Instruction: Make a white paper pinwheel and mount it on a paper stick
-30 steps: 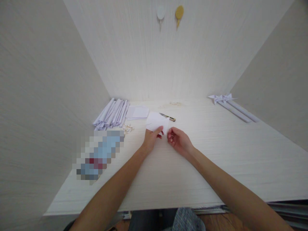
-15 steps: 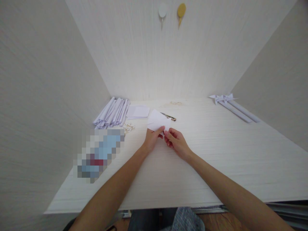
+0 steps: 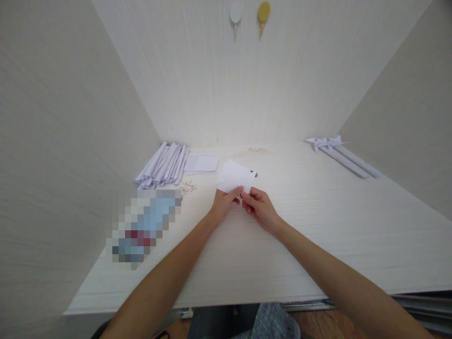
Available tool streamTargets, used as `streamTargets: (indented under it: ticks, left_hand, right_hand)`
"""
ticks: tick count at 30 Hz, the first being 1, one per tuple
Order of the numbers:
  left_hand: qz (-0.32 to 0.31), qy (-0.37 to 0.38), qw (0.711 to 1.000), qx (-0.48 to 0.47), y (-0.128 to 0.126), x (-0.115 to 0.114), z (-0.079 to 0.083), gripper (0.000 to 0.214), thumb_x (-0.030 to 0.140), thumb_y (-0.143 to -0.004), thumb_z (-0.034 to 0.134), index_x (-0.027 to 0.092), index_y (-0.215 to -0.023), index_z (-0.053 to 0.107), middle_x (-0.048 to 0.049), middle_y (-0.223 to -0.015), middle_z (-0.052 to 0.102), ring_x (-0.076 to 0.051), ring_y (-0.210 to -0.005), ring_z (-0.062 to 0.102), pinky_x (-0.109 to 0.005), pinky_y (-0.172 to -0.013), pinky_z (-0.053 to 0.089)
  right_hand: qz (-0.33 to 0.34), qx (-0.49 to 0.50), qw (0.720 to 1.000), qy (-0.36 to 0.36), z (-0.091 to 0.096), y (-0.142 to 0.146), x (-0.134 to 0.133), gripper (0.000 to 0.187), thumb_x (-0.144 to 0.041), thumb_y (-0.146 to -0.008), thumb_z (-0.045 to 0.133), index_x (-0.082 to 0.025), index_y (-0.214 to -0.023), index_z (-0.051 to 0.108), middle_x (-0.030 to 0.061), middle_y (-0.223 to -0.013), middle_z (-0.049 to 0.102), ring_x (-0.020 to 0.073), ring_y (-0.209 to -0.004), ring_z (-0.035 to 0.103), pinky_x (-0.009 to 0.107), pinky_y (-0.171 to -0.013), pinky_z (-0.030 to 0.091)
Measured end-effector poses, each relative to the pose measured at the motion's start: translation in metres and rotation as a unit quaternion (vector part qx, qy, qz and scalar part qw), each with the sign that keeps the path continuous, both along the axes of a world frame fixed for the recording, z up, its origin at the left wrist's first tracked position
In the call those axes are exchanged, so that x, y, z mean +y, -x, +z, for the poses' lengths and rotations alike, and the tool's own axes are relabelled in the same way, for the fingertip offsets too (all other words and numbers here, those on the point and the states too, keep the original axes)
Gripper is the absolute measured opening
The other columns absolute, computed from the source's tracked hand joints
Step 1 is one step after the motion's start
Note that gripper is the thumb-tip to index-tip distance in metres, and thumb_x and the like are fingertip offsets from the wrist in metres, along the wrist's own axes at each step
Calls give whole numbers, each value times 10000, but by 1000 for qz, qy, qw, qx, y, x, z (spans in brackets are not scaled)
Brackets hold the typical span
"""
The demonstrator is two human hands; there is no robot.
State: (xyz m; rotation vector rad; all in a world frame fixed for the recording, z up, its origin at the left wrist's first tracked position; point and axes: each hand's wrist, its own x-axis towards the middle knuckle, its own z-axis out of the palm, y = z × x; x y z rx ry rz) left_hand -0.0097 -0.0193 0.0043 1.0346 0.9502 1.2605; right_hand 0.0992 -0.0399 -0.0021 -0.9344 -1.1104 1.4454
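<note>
Both of my hands meet over the middle of a pale wooden table (image 3: 318, 245). My left hand (image 3: 223, 206) pinches the near edge of a small white sheet of paper (image 3: 233, 176), thumb on top. My right hand (image 3: 260, 208) grips the same sheet from the right, fingers curled against its lower edge. The paper is lifted a little and tilted away from me. It hides most of a small cutter (image 3: 254, 173) lying just behind it.
A bundle of rolled white paper tubes (image 3: 164, 165) lies at the back left, with flat white sheets (image 3: 203, 163) beside it and small pale bits (image 3: 188, 187) in front. Two paper pinwheels on tubes (image 3: 341, 153) lie at the back right. A blurred patch (image 3: 144, 223) sits left.
My right hand has moved left and taken hold of the paper that my left hand was holding alone. The sheet now covers most of the cutter.
</note>
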Motion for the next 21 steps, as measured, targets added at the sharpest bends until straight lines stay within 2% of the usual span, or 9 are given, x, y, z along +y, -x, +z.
streamTargets:
  ticks: [3, 7, 12, 17, 21]
  left_hand:
    - [18, 1, 1000, -10, 1, 2, 0, 240, 320, -525, 685, 137, -634, 575, 17, -582, 556, -75, -492, 464, -197, -421, 349]
    - [50, 3, 998, -27, 2, 4, -1, 253, 310, -502, 707, 139, -614, 559, 37, -563, 517, -49, -468, 409, -178, -398, 296]
    - [32, 5, 999, -18, 0, 3, -1, 267, 337, -524, 708, 140, -600, 544, 44, -528, 498, -43, -453, 389, -177, -408, 284]
    - [16, -12, 1000, 9, -1, 2, 1, 283, 354, -528, 709, 136, -574, 535, 41, -486, 492, -41, -412, 367, -191, -390, 264]
    - [78, 9, 997, -23, 1, 7, 1, 315, 391, -527, 694, 130, -625, 547, 26, -526, 514, -49, -431, 403, -190, -386, 282]
  right_hand:
    - [-8, -20, 1000, 2, -1, 0, 1, 317, -443, -647, 622, -181, -579, 458, -60, -468, 457, 48, -388, 341, 211, -386, 196]
    - [-54, -50, 997, -27, -3, 0, 3, 292, -377, -603, 671, -192, -614, 445, -73, -506, 424, 58, -440, 348, 207, -415, 243]
    - [-37, -145, 984, -94, -4, -2, 4, 194, -334, -644, 621, -181, -638, 502, -31, -592, 482, 84, -527, 371, 228, -478, 287]
    - [-35, -169, 980, -103, -4, -3, 4, 169, -339, -694, 558, -184, -633, 527, -14, -611, 509, 93, -518, 349, 239, -477, 279]
    - [-59, -173, 979, -94, -7, -3, 4, 148, -332, -675, 581, -185, -667, 559, -25, -582, 483, 96, -517, 350, 236, -469, 274]
